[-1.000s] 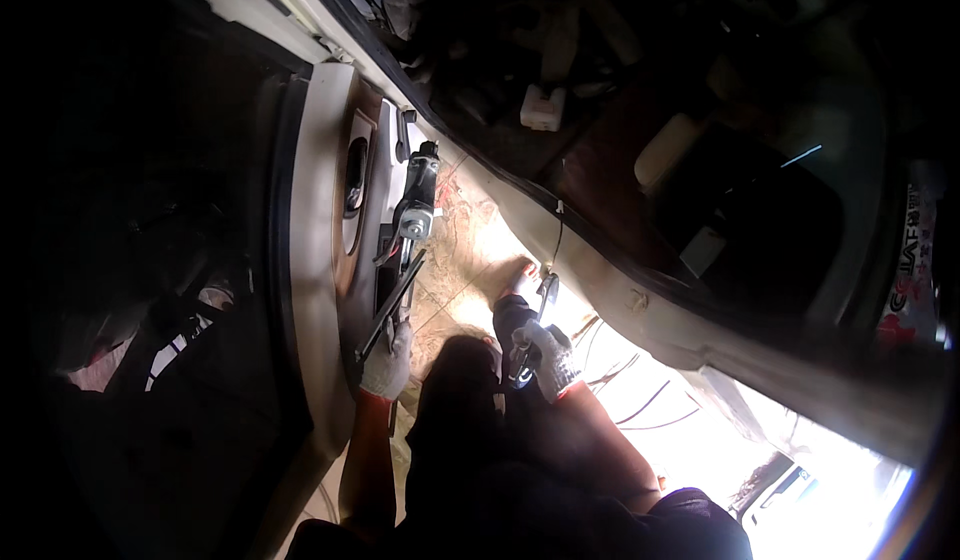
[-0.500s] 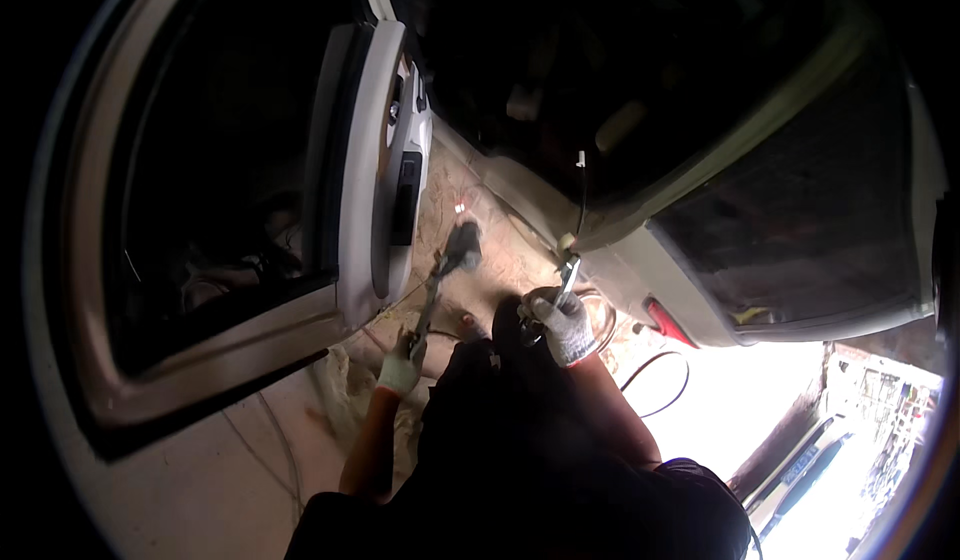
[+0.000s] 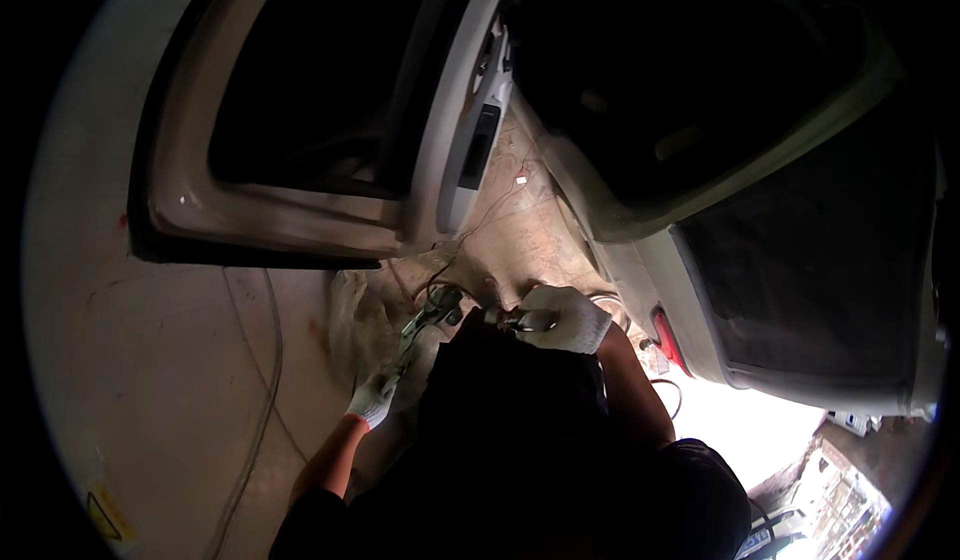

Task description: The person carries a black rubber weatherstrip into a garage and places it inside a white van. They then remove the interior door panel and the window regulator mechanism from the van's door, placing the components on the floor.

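My left hand (image 3: 372, 400), in a pale work glove with an orange cuff, is closed round the lower end of a long-handled tool (image 3: 408, 343). The tool slants up and to the right, ending in a dark, bulky head beside my dark clothing; its exact kind is unclear. Close in front of my body, my gloved right hand (image 3: 572, 320) is closed on a silvery metal hand tool (image 3: 512, 318). That tool points left, partly hidden by the glove, and its kind cannot be made out. The two tools are close together but appear apart.
An open vehicle door (image 3: 440, 140) stands ahead on the left. To the right is the vehicle body with a dark panel (image 3: 810, 290) and a red lamp (image 3: 668, 338). A cable (image 3: 270, 380) runs along the floor at left. Bright light falls at lower right.
The view has shifted, so the door sits further right. My right hand has drawn back from the vehicle's edge, its tool now pointing left. My left hand and its tool have come lower and nearer.
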Demonstrator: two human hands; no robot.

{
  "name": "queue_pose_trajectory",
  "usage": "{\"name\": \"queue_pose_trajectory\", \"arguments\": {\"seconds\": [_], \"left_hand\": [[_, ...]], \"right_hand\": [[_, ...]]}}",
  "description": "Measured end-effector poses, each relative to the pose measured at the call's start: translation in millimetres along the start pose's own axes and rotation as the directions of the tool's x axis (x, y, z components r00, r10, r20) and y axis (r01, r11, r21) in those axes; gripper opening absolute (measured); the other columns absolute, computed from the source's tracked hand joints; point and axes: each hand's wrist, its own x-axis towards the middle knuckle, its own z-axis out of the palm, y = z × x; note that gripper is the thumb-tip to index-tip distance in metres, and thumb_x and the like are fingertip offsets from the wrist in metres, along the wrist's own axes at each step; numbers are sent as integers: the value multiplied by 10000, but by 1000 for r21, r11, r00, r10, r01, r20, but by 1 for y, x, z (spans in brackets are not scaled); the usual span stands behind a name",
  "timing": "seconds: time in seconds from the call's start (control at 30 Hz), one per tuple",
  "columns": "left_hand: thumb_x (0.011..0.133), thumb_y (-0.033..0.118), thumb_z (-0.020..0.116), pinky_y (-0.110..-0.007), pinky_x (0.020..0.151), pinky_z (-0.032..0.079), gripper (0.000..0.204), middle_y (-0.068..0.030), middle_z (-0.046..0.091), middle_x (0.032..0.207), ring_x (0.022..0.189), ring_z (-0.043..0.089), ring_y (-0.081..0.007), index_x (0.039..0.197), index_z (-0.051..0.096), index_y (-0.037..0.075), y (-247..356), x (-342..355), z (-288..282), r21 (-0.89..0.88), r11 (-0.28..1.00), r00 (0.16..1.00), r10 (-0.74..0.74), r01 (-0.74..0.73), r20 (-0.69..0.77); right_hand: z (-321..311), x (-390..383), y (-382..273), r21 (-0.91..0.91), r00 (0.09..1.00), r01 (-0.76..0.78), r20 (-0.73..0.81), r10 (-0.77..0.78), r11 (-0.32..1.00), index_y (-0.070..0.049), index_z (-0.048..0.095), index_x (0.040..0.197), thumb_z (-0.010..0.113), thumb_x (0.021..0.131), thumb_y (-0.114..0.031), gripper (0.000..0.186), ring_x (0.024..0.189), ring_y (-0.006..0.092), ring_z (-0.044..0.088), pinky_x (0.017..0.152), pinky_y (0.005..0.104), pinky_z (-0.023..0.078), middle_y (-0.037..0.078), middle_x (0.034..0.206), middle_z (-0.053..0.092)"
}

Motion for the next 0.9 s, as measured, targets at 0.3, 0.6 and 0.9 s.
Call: {"name": "queue_pose_trajectory", "arguments": {"seconds": [0.3,0.6,0.9], "left_hand": [[978,409,497,-504,705,505,399,-246,657,938,893,622,-459,1034,603,28,-57,-127,28,-160,961,973,-229,227,4],[954,507,531,-347,438,503,494,-65,543,664,501,532,-165,962,578,16,-82,-149,103,-645,566,821,-542,514,178],[982,433,529,-337,493,439,365,-8,489,644,562,472,-141,937,575,74,-28,-113,48,-823,514,799,-587,241,-133]], "right_hand": [[23,42,-17,-81,949,-66,303,88,995,-35,653,828,751,751,-251,249,723,246,614,715,353,497,115,741,613],[45,54,-31,-52,931,22,366,-1,998,-36,618,814,732,753,-235,238,681,229,594,669,368,482,94,716,597],[132,99,-91,65,992,18,125,-26,998,-25,592,874,727,813,-243,264,630,132,492,592,314,419,16,642,488]]}}
